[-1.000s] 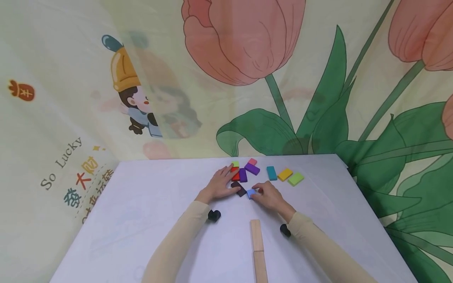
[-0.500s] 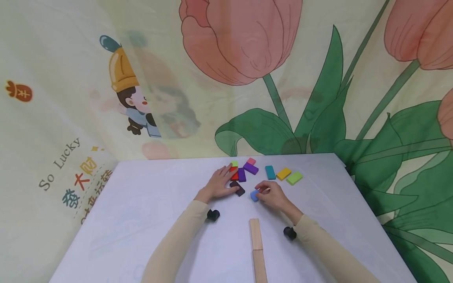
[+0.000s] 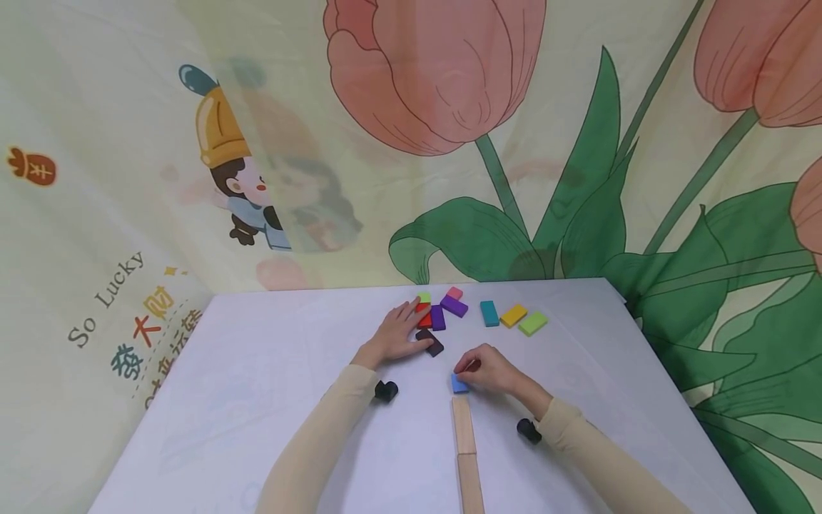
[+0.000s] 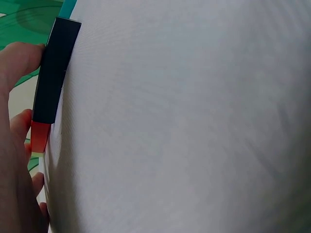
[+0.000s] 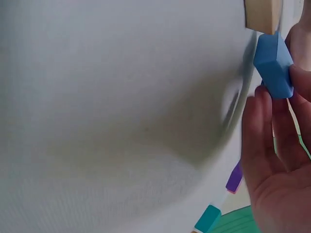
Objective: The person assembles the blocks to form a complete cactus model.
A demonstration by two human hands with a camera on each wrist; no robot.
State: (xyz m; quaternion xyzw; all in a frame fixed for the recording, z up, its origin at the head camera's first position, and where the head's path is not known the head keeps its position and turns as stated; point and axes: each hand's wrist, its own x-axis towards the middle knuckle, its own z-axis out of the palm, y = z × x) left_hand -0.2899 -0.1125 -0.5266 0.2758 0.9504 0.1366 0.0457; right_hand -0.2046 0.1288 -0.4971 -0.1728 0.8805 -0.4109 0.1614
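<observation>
A light blue block is pinched in the fingers of my right hand, just beyond the far end of a row of plain wooden blocks. In the right wrist view the blue block is tilted, close to the end of a wooden block. My left hand lies with fingers spread, its thumb touching a black block and its fingertips on a red block. The left wrist view shows the black block beside the thumb.
Two purple blocks, a pink block and a small green block lie near the left fingers. Farther right are teal, yellow and lime blocks. A white cloth covers the table.
My right hand has drawn the blue block away from the black one and toward me, to the far end of the wooden row. The left hand has stayed in place.
</observation>
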